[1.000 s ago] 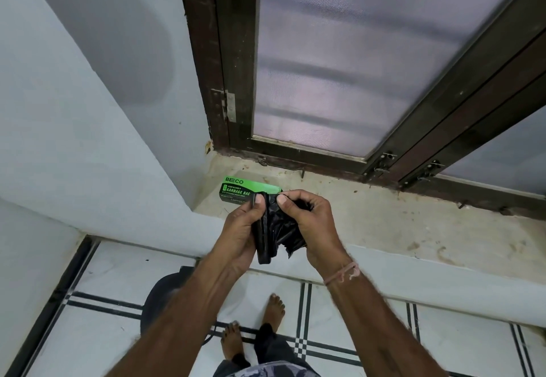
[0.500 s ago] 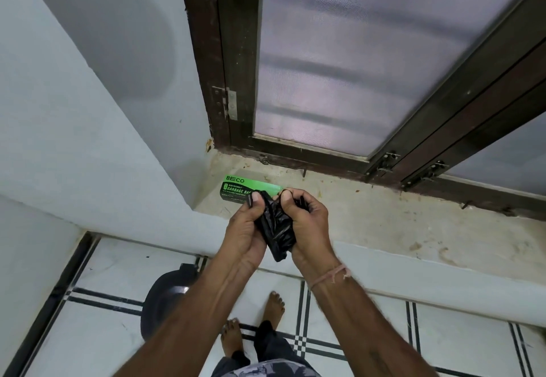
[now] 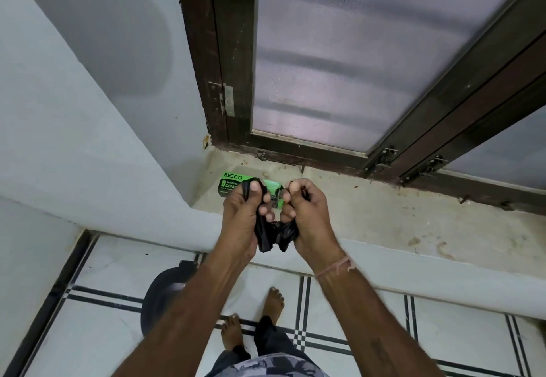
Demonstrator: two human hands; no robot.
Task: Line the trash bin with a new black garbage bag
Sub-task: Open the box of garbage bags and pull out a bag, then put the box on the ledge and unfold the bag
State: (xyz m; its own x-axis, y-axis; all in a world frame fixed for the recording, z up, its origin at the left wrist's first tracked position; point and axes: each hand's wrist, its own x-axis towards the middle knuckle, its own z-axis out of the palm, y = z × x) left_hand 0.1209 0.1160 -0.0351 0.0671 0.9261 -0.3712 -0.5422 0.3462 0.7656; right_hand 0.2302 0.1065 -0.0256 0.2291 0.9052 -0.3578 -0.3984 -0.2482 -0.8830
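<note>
Down by our feet on the tiled floor (image 3: 103, 332) stands the dark round trash bin (image 3: 165, 297); we cannot tell its contents. Above it our left hand (image 3: 242, 214) and right hand (image 3: 307, 217) both clutch the crumpled black plastic garbage bag (image 3: 273, 234). Beyond, a green cardboard box (image 3: 233, 183) lies on the stone sill (image 3: 399, 229).

Pale blue-grey wall (image 3: 74, 110) on the left, meeting a dark brown wooden window frame (image 3: 204, 66) with a metal hinge (image 3: 228, 101) on its side — and the frosted pane (image 3: 339, 51) is glowing with soft purplish daylight. Below the frame, a stained beige sill (image 3: 413, 223), two small metal latches (image 3: 384, 156) along its far edge, and down under it a white tiled floor (image 3: 97, 335) crossed by thin black lines — a dark border strip (image 3: 51, 297) running along the foot of the left wall.
</note>
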